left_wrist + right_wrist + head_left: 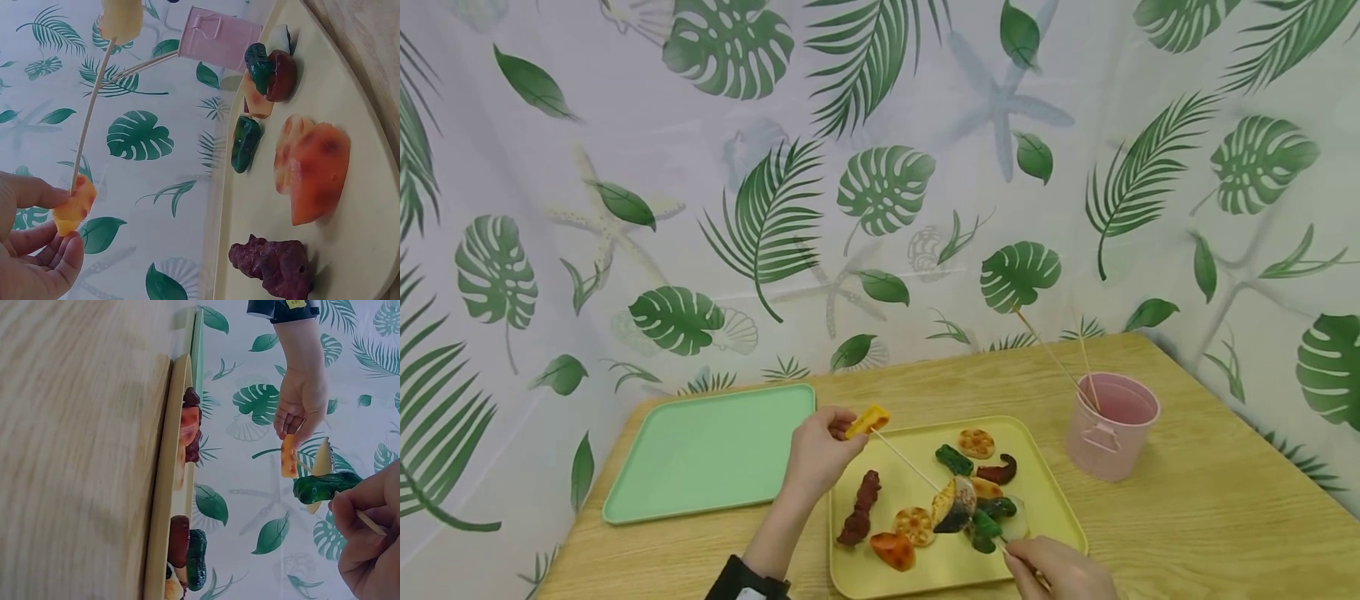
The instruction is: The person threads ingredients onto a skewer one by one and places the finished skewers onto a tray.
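Observation:
My left hand (820, 454) pinches a yellow-orange play-food piece (868, 421) at the far tip of a thin wooden skewer (907, 463). The skewer slants over the yellow tray (936, 577). Farther down it sit a grilled fish piece (953, 507) with dark skin and a green pepper (325, 487). Just behind the pepper, my right hand (1063, 571) grips the skewer's lower end between thumb and fingers. In the left wrist view, the yellow-orange piece (75, 206) is on the stick's end, held between thumb and fingertips.
On the yellow tray lie a dark meat piece (861, 510), an orange wedge (892, 551), round browned slices (976, 443) and other vegetables. A green tray (715, 454) stands left. At right, a pink bucket (1108, 442) holds skewers (1052, 354). A patterned curtain hangs behind.

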Motion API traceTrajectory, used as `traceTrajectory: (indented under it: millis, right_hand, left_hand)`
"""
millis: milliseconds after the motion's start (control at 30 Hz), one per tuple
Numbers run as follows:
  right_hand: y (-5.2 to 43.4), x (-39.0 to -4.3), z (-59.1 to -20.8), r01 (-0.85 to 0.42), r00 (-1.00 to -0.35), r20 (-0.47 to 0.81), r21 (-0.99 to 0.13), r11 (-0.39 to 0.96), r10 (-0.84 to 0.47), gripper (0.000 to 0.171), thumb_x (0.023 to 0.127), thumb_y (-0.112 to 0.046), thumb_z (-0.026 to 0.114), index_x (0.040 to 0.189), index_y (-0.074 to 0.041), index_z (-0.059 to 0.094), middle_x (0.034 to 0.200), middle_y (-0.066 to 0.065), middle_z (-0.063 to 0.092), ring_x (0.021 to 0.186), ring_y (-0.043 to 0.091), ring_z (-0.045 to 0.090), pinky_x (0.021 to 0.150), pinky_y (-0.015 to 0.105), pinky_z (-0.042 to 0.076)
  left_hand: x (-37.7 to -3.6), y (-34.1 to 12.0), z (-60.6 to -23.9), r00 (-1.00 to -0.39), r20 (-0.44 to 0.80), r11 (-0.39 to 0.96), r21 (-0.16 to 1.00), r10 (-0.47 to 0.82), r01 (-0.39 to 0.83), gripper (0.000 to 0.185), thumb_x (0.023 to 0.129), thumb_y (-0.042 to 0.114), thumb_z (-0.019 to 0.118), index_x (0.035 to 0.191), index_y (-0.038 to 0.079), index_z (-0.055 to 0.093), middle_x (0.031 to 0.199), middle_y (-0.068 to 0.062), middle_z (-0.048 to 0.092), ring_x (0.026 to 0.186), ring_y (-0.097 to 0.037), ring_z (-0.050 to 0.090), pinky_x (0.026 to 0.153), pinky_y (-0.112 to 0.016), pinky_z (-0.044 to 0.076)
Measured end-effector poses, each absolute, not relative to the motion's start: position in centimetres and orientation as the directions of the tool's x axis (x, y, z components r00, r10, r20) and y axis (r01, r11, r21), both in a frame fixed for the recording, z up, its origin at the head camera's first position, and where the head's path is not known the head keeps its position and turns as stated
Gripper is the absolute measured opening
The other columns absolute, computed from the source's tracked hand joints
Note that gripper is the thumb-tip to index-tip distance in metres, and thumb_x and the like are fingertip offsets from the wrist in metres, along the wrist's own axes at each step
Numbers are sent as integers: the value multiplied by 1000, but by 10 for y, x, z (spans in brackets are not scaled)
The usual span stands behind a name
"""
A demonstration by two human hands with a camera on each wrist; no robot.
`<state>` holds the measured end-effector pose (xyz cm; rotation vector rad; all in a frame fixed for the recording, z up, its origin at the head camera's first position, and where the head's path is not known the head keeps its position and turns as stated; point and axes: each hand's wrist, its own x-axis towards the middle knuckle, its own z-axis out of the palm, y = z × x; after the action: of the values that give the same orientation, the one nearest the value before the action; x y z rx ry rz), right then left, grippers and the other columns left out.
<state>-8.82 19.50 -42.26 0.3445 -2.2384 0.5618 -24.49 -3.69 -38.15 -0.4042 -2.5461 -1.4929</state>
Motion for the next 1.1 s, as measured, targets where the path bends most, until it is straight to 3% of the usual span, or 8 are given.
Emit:
traceTrajectory:
  millis: [67,167,300,400,467,533,867,1100]
  right_hand:
    - [194,-90,-419,-411,-643,760,-236,881,-96,36,92,-41,49,72,-18,68,65,-14,59,56,-6,49,47,10,39]
    - [192,-93,-415,-391,-633,764,-173,904,-127,54,95,-49,29,71,-19,67,65,-14,58,56,-3,50,47,11,37]
    - [189,-94,-410,-340,-638,758,-120,933,-135,58,95,-51,21,70,-22,66,62,-16,55,54,-4,44,43,11,33]
    - [187,-94,-406,-304,-675,728,-124,944,-122,27,92,-39,54,71,-24,66,63,-17,56,53,-5,45,43,12,34]
    - [184,-94,-404,-309,-697,709,-158,938,-110,9,79,-23,73,73,-23,66,66,-16,58,54,-6,49,45,12,37]
    - [182,-95,-403,-321,-710,697,-188,928,-104,27,59,-7,83,74,-22,67,67,-15,59,55,-5,51,46,12,38]
    - [175,-99,-403,-352,-726,685,-300,886,-57,27,60,1,81,72,-18,67,65,-13,57,53,-2,50,46,15,40]
    - [171,-104,-399,-372,-704,706,-273,887,-77,24,62,1,80,73,-16,67,63,-10,58,52,-2,49,45,13,38]
  left_hand:
    - [-244,-36,-383,-946,286,469,822,149,323,25,76,7,72,98,-3,64,86,-8,60,75,-19,56,66,-31,50]
    - [-243,-36,-385,-944,301,476,816,135,328,25,76,6,72,99,-3,64,87,-8,60,76,-19,56,67,-31,50]
    - [-242,-36,-387,-938,326,482,807,120,342,24,75,4,72,97,-2,65,87,-8,59,75,-19,55,66,-31,49]
    - [-242,-36,-390,-933,344,483,801,111,353,24,75,2,72,97,-2,65,86,-8,58,75,-19,56,66,-30,50]
    - [-242,-36,-390,-928,358,476,801,103,362,24,75,2,72,97,-2,65,86,-8,58,76,-19,57,66,-29,51]
    - [-241,-36,-391,-918,384,465,797,101,384,24,75,1,72,97,-3,65,86,-9,58,76,-20,58,66,-29,51]
    - [-240,-29,-397,-847,515,466,722,131,511,26,73,-2,74,97,-3,64,87,-9,58,74,-20,59,66,-27,52]
    - [-237,-23,-397,-834,534,469,706,141,531,27,73,-1,75,98,-2,64,87,-9,57,75,-20,59,66,-28,52]
